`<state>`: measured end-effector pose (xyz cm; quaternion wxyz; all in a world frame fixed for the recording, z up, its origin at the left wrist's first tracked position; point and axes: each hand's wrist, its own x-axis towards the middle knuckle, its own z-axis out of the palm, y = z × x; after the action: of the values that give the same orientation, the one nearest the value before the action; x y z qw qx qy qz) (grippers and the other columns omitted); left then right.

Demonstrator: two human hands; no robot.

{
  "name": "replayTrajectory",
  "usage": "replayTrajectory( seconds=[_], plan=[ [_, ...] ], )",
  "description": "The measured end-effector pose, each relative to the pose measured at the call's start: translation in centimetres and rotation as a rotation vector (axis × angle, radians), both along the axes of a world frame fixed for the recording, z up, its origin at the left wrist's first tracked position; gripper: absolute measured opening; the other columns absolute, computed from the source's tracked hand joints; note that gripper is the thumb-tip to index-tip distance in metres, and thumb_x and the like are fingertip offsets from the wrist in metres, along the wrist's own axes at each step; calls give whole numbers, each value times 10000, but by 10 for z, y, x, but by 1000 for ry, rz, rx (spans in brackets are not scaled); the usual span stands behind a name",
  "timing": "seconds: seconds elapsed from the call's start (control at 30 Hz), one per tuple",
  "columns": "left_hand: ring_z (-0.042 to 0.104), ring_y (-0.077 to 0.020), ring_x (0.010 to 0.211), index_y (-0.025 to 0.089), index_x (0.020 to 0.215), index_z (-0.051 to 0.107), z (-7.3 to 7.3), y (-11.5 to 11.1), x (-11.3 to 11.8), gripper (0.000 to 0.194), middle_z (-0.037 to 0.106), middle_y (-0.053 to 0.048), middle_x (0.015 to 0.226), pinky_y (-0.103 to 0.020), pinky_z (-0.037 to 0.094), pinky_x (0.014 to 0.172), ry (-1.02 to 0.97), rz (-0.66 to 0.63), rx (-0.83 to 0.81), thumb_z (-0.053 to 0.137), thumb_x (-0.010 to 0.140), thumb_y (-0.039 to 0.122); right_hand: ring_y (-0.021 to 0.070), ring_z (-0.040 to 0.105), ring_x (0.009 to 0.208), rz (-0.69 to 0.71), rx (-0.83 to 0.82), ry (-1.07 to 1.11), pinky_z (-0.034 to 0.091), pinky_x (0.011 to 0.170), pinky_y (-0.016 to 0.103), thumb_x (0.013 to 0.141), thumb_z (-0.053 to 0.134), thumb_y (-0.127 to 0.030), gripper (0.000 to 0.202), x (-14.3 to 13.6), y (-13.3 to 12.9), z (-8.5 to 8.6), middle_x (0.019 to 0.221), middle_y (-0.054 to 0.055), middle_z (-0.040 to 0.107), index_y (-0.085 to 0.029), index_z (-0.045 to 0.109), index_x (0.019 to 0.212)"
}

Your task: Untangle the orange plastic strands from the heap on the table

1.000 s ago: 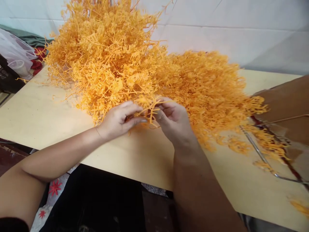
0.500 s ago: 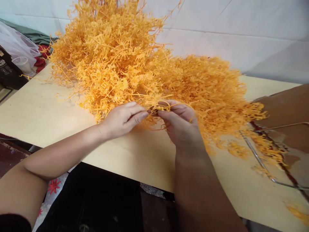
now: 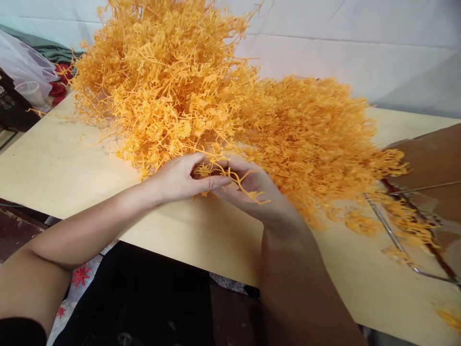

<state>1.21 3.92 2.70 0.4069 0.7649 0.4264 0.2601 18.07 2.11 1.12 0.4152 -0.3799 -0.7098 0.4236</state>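
Observation:
In front of a large heap of orange plastic flower sprigs (image 3: 173,96), my two hands meet over the table. My left hand (image 3: 176,180) is closed, its thumb lying along a small orange plastic sprig (image 3: 236,180). Thin forked stems of this sprig stick out to the right, across the palm of my right hand (image 3: 262,197). My right hand is curled around the sprig from the other side, its fingertips partly hidden behind my left thumb. A second, denser pile of orange sprigs (image 3: 306,139) lies just beyond my right hand.
The pale table (image 3: 162,235) runs up to a white wall (image 3: 342,62). At the right, a bent metal rod (image 3: 389,230) and brown cardboard (image 3: 432,163) lie beside loose sprigs. A clear plastic bag (image 3: 25,62) and a dark box (image 3: 14,105) stand at the left.
My right hand has turned and come closer to my left, its fingers now behind the left thumb. The sprig's stems now point down and right over my right palm.

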Motion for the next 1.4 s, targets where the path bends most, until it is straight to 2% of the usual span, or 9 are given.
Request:
replayTrajectory(
  seconds=[0.13,0.27,0.57,0.8,1.0,1.1,1.17,1.27,1.4],
  plan=[
    [484,-95,651,128,853,570,-5,3,0,205,568,-19,746,-234,404,598,1,-14,19,490,762,292,137,538,779,7,-39,-32,457,716,290,687,700,-333,220,0,-1,3,804,12,561,-198,587,818],
    [516,-105,718,129,865,556,-8,8,-3,190,588,-24,801,-257,438,676,-53,-50,18,425,742,191,127,560,754,62,-98,15,468,695,273,730,654,-302,162,3,-2,6,803,5,604,-216,622,864],
    [461,-87,647,147,748,523,1,8,-9,136,554,4,716,-228,383,624,140,-102,235,395,732,190,160,612,781,-97,-244,213,499,746,323,686,651,-254,38,8,8,-14,691,-6,619,-217,651,695],
    [464,-106,631,157,732,517,2,6,-9,166,547,-7,693,-252,396,636,266,-105,352,357,755,193,109,585,669,-170,-322,285,504,661,276,694,667,-289,94,6,7,-19,725,-24,617,-216,657,753],
    [488,-112,674,150,741,520,0,9,-11,178,559,-19,730,-259,417,669,233,-127,344,343,752,172,103,552,635,-65,-274,264,498,616,263,695,678,-423,216,5,7,-9,715,-7,589,-213,643,727],
    [500,-114,704,153,762,518,0,10,-12,191,564,-20,753,-256,415,678,168,-156,311,341,801,214,87,514,592,-59,-245,204,480,579,241,690,679,-466,266,3,7,-7,645,-15,547,-208,617,683],
    [504,-115,709,156,771,516,-1,10,-11,240,564,-22,761,-250,406,663,136,-184,288,373,843,335,88,514,604,-63,-226,183,474,577,236,679,683,-487,292,0,7,-7,649,-17,547,-207,603,702],
    [499,-119,694,162,754,510,-3,8,-8,381,558,-24,750,-244,383,624,159,-159,280,501,773,542,81,503,598,-61,-233,192,453,553,224,656,696,-500,328,-6,6,-6,656,-24,541,-203,570,720],
    [501,-123,701,162,728,528,-9,6,-3,372,552,-20,715,-251,383,650,168,-101,285,478,807,521,43,367,483,-64,-182,160,332,443,194,667,669,-534,414,-11,6,-4,528,-53,408,-178,481,570]
  ],
)
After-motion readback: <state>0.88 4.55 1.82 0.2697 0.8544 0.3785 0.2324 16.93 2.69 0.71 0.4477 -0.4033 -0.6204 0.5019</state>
